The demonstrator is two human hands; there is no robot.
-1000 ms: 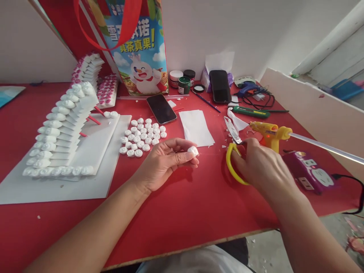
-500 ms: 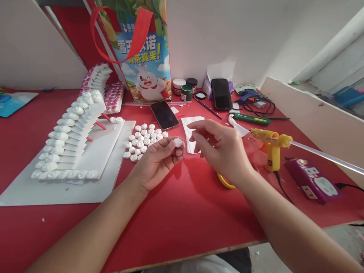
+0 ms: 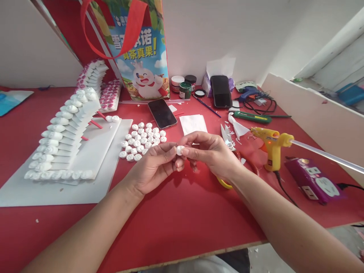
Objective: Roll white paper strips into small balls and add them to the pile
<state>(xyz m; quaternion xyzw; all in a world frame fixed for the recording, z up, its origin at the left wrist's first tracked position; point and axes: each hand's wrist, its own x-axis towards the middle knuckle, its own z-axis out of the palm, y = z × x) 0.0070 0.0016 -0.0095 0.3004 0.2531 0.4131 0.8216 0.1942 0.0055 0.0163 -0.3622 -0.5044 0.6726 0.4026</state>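
A small white rolled paper rose (image 3: pixel 179 150) is pinched between the fingertips of my left hand (image 3: pixel 155 165) and my right hand (image 3: pixel 212 153), above the red table. Both hands are closed on it, and their fingers hide part of it. Just left of my left hand lies a cluster of similar white roses (image 3: pixel 138 140). Behind my right hand is a stack of white paper squares (image 3: pixel 193 124). Scissors (image 3: pixel 226 136) with a yellow and red handle lie partly under my right wrist.
At left, a curved stepped white model (image 3: pixel 65 129) edged with roses stands on a white board (image 3: pixel 105 182). A phone (image 3: pixel 162 113), paint jars (image 3: pixel 185 90) and a carrier bag (image 3: pixel 142 57) sit behind. On the right are a yellow glue gun (image 3: pixel 270 146) and a purple power box (image 3: pixel 315 182).
My right hand has come down and left to meet my left hand, and its fingers have closed on the white rose. The view has shifted slightly.
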